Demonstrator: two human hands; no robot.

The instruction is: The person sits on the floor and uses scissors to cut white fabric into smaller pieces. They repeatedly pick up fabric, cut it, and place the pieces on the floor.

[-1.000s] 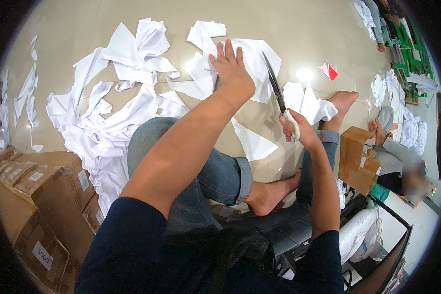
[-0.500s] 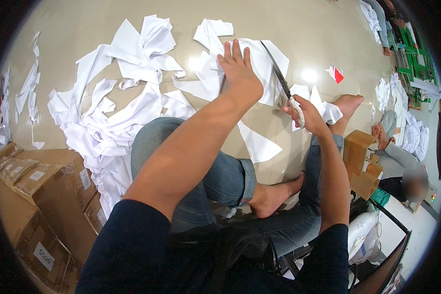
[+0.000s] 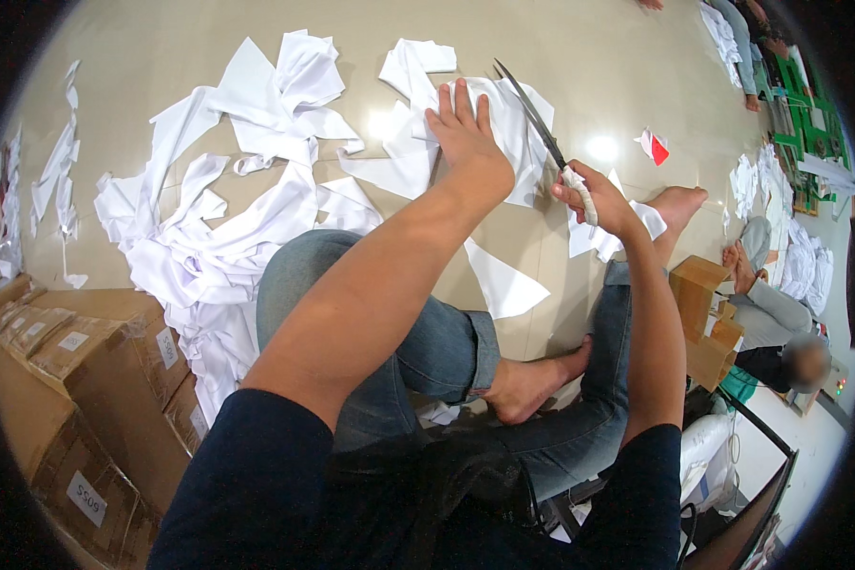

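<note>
My left hand [image 3: 467, 133] lies with spread fingers on a piece of white fabric [image 3: 520, 142] on the tiled floor. Scissors [image 3: 540, 125] with white-wrapped handles are in my right hand [image 3: 596, 199], its fingers closed round the grips. The dark blades point up and to the left, over the right part of that fabric, and look nearly closed. Beside my right hand, another white scrap [image 3: 594, 233] lies by my foot. A pointed white offcut [image 3: 505, 280] rests on the floor between my legs.
A large heap of white fabric [image 3: 237, 252] spreads at the left. Cardboard boxes [image 3: 104, 380] are stacked at the lower left, and an open carton [image 3: 695, 304] stands at right. A red-and-white scrap [image 3: 654, 147] lies beyond my foot. Another person [image 3: 765, 313] sits at the far right.
The scissors have turned slightly, their tips shifting up and left over the fabric. The fabric under my left hand is more rumpled, and the scrap by my foot has shifted down.
</note>
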